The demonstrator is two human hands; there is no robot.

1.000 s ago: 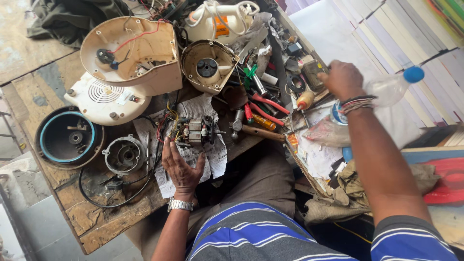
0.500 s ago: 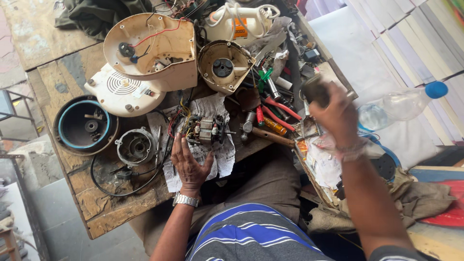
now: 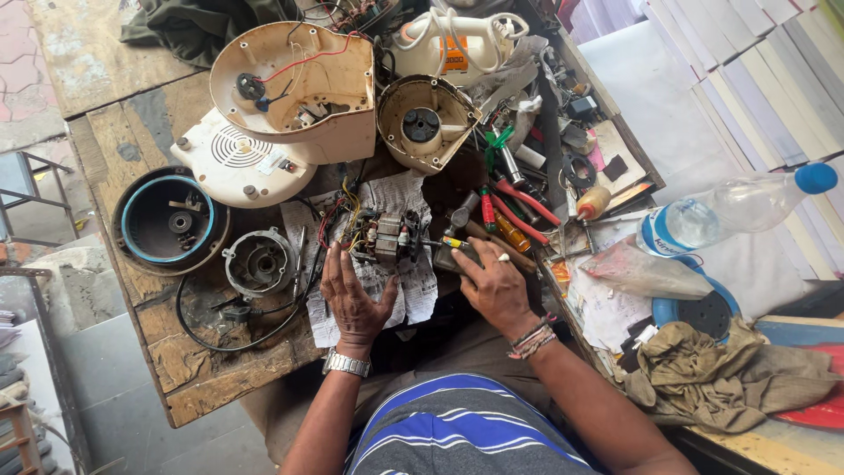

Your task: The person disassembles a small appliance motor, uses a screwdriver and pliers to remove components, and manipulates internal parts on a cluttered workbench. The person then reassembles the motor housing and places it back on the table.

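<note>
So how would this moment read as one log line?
left hand: resting by motor | right hand: holding screwdriver at motor | bench: parts scattered

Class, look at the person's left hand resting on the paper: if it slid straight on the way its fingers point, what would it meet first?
The left hand points up the table toward the motor, so it would likely meet the motor first; the fingertips already look very close to it.

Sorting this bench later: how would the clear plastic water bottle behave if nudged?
The water bottle lies on its side, so it would probably roll. It looks mostly empty, so likely light. Its thin clear wall would probably dent under a squeeze.
</note>
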